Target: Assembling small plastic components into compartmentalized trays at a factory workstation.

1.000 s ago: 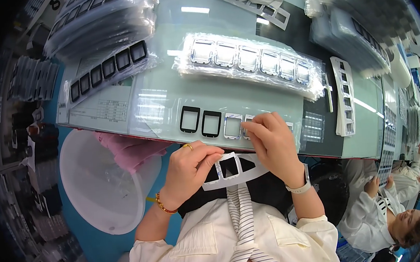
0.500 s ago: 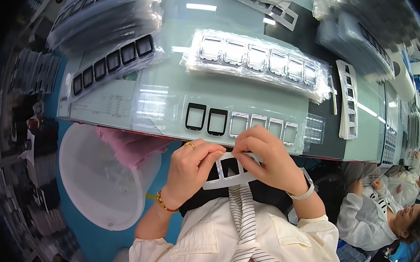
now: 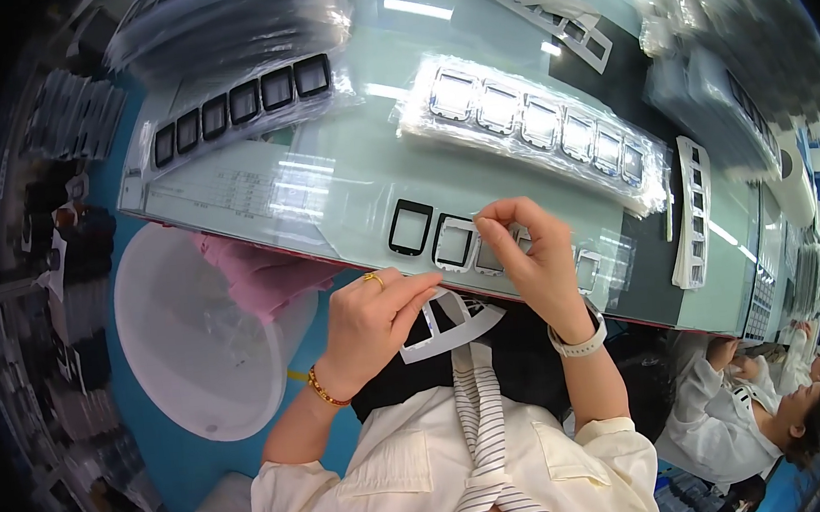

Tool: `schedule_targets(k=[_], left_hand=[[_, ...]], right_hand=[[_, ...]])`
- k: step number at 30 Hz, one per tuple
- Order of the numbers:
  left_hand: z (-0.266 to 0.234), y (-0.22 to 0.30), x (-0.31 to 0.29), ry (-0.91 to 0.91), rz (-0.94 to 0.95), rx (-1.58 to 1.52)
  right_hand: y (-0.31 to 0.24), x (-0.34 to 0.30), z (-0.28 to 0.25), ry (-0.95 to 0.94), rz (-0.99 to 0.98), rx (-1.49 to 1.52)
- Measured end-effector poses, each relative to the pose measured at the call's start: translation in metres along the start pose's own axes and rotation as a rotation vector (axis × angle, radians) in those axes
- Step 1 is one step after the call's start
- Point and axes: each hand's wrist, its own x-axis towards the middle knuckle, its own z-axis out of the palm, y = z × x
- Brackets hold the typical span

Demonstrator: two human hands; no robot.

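My left hand [image 3: 372, 323] pinches the end of a white strip with rectangular cutouts [image 3: 456, 338], which hangs curved below the table edge. My right hand [image 3: 542, 259] is over the table, thumb and forefinger pinched at the upper right corner of a thin white frame [image 3: 454, 243]. That frame overlaps a black rectangular frame [image 3: 439, 226]; whether it touches is unclear. Another black frame [image 3: 410, 228] lies just left of it. More pale frames in the same row are partly hidden by my right hand, with one white frame [image 3: 589, 268] showing at the right end.
Bagged pale frames [image 3: 540, 126] and bagged black frames [image 3: 244, 103] lie farther back. A cutout strip [image 3: 691, 212] rests at right, scrap strips [image 3: 555, 19] behind. A white bin [image 3: 200, 362] with pink cloth [image 3: 256, 274] stands left. Another person [image 3: 737, 422] sits at right.
My right hand has left the strip and moved up to the row, where a white frame now overlaps the second black frame. My left hand still holds the strip, now more tilted. The view has shifted.
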Motion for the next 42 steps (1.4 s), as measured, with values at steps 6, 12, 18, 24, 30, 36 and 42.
schedule_targets(k=[6,12,18,24,30,36,42], left_hand=[[0.000,-0.006,-0.002,0.005,0.016,0.047],[0.001,-0.008,-0.003,0.005,0.018,0.042],[0.000,-0.007,-0.003,0.002,0.013,0.040],[0.002,-0.006,-0.002,-0.003,0.035,0.084],[0.006,-0.003,-0.001,-0.017,0.051,0.159],[0.012,0.002,0.001,-0.032,0.083,0.171],[0.012,0.009,0.002,-0.064,0.060,0.217]], right_hand=[[0.001,0.001,0.008,-0.003,-0.015,-0.025],[0.001,0.000,0.009,0.006,-0.017,-0.057],[0.001,-0.001,0.011,0.020,-0.026,-0.061],[0.001,-0.001,0.011,0.033,-0.041,-0.067],[0.002,0.000,0.011,0.038,-0.059,-0.066],[0.003,0.000,0.010,0.032,-0.074,-0.081],[0.001,0.001,0.008,0.043,-0.196,-0.200]])
